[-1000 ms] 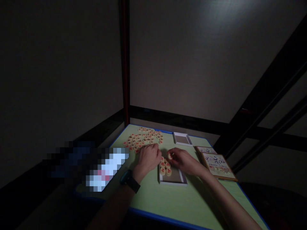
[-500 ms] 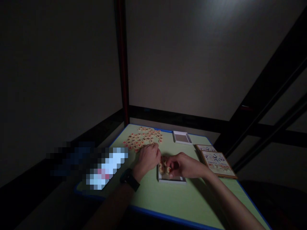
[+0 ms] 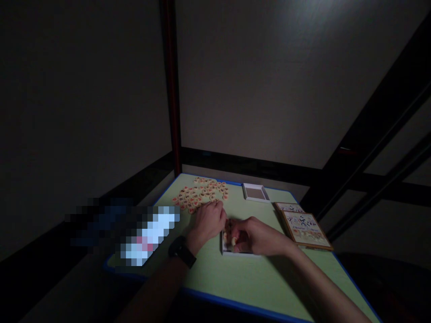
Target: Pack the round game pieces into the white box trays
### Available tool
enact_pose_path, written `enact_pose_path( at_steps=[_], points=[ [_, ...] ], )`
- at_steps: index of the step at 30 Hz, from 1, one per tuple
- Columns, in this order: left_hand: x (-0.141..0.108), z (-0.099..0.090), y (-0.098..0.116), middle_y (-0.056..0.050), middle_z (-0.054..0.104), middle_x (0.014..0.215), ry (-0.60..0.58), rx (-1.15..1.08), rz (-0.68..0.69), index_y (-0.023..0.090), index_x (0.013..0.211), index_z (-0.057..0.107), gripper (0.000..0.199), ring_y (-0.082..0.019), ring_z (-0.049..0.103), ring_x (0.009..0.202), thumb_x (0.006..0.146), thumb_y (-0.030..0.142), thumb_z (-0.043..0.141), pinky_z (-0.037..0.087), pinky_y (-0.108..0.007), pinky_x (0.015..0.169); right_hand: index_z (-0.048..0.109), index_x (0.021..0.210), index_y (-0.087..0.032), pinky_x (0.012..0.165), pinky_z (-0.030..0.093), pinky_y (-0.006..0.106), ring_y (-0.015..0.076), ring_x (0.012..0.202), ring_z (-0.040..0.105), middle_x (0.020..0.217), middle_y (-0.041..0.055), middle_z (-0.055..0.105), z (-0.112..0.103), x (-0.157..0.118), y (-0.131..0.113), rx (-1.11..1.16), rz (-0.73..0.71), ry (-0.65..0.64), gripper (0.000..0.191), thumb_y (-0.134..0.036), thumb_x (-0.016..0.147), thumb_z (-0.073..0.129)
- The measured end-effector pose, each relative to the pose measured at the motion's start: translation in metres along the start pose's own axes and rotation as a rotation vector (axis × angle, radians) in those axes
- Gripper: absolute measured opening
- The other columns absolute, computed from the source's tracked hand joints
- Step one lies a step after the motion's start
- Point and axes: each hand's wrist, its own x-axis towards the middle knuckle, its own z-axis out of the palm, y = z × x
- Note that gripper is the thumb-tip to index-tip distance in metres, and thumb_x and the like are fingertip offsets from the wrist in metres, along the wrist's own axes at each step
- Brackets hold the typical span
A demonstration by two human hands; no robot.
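A shallow white box (image 3: 241, 254) lies on the green table, with round wooden pieces marked in characters along its left side. Over that box my right hand (image 3: 251, 236) pinches a round wooden piece (image 3: 234, 241), its fingertips inside the rim. My left hand (image 3: 209, 219), a dark watch on its wrist, rests at the box's upper left corner; its fingers are curled and their tips hidden. Beyond it, many loose round pieces (image 3: 202, 194) with red and black characters are spread over the table.
Behind stands a second shallow white box (image 3: 256, 193). To the right are two stacked printed boxes (image 3: 308, 229). A bright pixelated object (image 3: 151, 237) lies at the left. The green table (image 3: 218, 278) has a blue edge, with walls behind it.
My right hand has shifted slightly and its fingers have turned further down into the box, with the pinched piece tilted more on edge. My left hand has hardly moved.
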Motion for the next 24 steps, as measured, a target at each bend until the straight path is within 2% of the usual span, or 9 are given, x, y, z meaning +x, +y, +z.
enact_pose_path(
  at_steps=[3, 6, 14, 18, 24],
  points=[
    [0.000, 0.001, -0.001, -0.007, 0.071, 0.094, -0.009, -0.004, -0.008, 0.019, 0.094, 0.061, 0.020, -0.021, 0.066, 0.088, 0.093, 0.021, 0.041, 0.049, -0.031, 0.080, 0.067, 0.081, -0.017, 0.063, 0.041, 0.021, 0.0124, 0.070, 0.060, 0.081, 0.0009, 0.067, 0.010, 0.001, -0.010, -0.154, -0.046, 0.045, 0.007, -0.014, 0.077, 0.071],
    [0.000, 0.001, 0.000, -0.007, 0.071, 0.096, -0.016, -0.018, -0.008, 0.019, 0.095, 0.061, 0.020, -0.021, 0.066, 0.089, 0.093, 0.021, 0.041, 0.049, -0.031, 0.081, 0.065, 0.082, -0.018, 0.067, 0.042, 0.022, 0.0146, 0.077, 0.062, 0.086, 0.0027, 0.068, 0.018, 0.002, -0.013, -0.248, -0.034, 0.060, 0.006, -0.014, 0.079, 0.070],
    [-0.001, -0.004, 0.002, -0.006, 0.071, 0.092, -0.018, -0.010, -0.014, 0.020, 0.093, 0.061, 0.020, -0.021, 0.067, 0.087, 0.093, 0.022, 0.041, 0.049, -0.031, 0.078, 0.062, 0.093, -0.016, 0.073, 0.044, 0.025, 0.0199, 0.086, 0.065, 0.096, 0.0086, 0.068, 0.027, 0.004, -0.009, -0.353, 0.031, 0.074, 0.017, -0.023, 0.081, 0.072],
    [-0.001, -0.004, 0.003, -0.006, 0.072, 0.093, -0.011, -0.008, -0.014, 0.019, 0.093, 0.061, 0.022, -0.020, 0.067, 0.086, 0.093, 0.021, 0.039, 0.049, -0.031, 0.077, 0.065, 0.087, -0.017, 0.073, 0.044, 0.025, 0.0206, 0.087, 0.065, 0.092, 0.0077, 0.069, 0.029, 0.005, -0.006, -0.371, 0.025, 0.056, 0.011, -0.024, 0.082, 0.072],
    [-0.001, -0.004, 0.002, -0.007, 0.071, 0.096, -0.022, -0.026, -0.014, 0.019, 0.096, 0.061, 0.021, -0.020, 0.066, 0.089, 0.093, 0.021, 0.040, 0.049, -0.030, 0.081, 0.068, 0.082, -0.018, 0.074, 0.043, 0.024, 0.0186, 0.086, 0.064, 0.088, 0.0049, 0.071, 0.032, 0.007, -0.004, -0.326, -0.018, 0.060, 0.005, -0.015, 0.079, 0.071]
  ],
)
